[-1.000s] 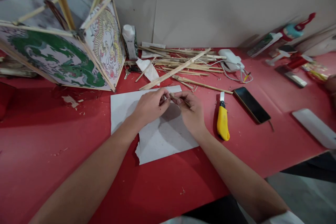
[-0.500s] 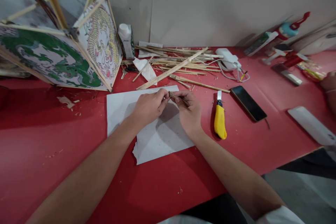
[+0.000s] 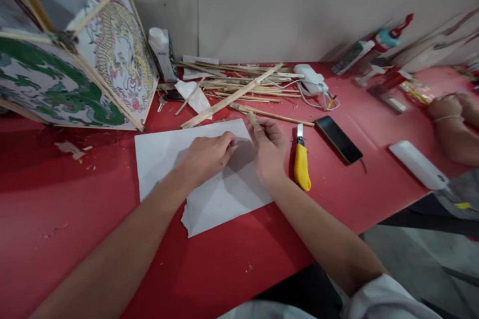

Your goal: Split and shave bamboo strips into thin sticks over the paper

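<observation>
A red table (image 3: 224, 269) meets a grey wall (image 3: 262, 15). Half a second ago both hands met at the small wooden stick (image 3: 252, 119); now the left hand (image 3: 207, 158) is apart, above white paper (image 3: 217, 214), fingertips drawn together, on what I cannot tell. The right hand (image 3: 268, 153) pinches the stick, its end jutting beyond the thumb.

The left hand (image 3: 211, 156) is over the white paper (image 3: 224, 214), its back upward, fingers curled in toward the thumb; the right hand (image 3: 270, 152), apart from it, is at the paper's right edge, thumb and fingers pinched. Left forearm (image 3: 123, 244) and right forearm (image 3: 318, 224) slant inward from the paper's near side
</observation>
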The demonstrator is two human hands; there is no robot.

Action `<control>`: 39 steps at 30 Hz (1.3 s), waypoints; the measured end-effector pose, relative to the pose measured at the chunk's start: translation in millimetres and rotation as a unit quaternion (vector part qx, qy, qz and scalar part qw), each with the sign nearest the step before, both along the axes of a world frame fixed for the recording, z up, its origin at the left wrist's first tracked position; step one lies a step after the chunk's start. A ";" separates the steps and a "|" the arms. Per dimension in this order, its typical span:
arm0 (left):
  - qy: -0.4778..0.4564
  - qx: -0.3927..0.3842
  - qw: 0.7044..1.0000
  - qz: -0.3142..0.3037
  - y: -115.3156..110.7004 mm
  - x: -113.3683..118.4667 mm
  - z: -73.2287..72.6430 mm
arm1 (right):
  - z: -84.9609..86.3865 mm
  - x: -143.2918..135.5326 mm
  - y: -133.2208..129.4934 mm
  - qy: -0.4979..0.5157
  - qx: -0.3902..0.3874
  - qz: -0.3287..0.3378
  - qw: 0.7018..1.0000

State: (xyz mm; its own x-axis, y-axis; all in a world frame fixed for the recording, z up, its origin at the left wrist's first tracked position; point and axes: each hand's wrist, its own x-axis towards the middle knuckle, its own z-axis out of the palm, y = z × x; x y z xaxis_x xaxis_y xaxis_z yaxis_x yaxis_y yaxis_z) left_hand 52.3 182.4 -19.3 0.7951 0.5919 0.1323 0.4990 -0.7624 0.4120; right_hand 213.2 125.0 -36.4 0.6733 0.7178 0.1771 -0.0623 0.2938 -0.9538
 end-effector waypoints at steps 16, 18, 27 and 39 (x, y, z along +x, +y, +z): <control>-0.107 -0.045 0.992 0.040 3.9 -2.8 0.0 | 19.0 -0.5 -5.5 0.056 -0.031 0.108 0.992; -0.122 -0.042 0.990 0.051 5.2 -3.2 -1.2 | 20.0 -0.2 -5.9 0.057 -0.025 0.108 0.992; -0.196 -0.056 0.975 0.093 8.9 -4.2 -3.3 | 20.9 -1.6 -6.7 0.054 -0.036 0.108 0.992; -0.284 -0.081 0.944 0.148 13.7 -3.7 -8.4 | 20.6 -4.3 -7.4 0.041 -0.054 0.143 0.987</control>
